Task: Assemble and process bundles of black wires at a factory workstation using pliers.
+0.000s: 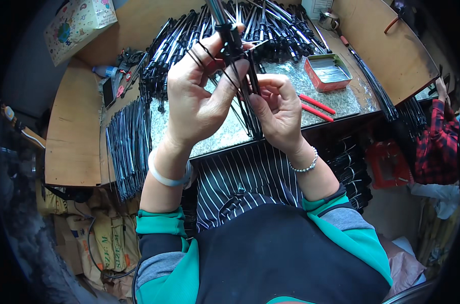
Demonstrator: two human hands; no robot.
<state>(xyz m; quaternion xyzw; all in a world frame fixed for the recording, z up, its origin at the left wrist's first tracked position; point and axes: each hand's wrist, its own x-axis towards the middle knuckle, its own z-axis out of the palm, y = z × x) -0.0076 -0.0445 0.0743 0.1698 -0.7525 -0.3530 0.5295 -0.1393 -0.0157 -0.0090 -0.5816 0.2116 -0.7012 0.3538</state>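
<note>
My left hand [197, 93] is raised over the stone slab [336, 99] and grips a black umbrella frame [230, 38] around its hub and shaft. Thin black ribs [251, 109] hang down from the hub between my hands. My right hand [278, 109] pinches those ribs just below the hub, fingers curled on them. A white bangle sits on my left wrist and a beaded bracelet on my right.
A heap of black umbrella frames [270, 25] fills the bench's far side. More black ribs [128, 147] lie stacked at the left. A red tin tray [327, 72] and two red sticks [316, 107] lie to the right. A person in a red plaid sleeve [437, 147] works at far right.
</note>
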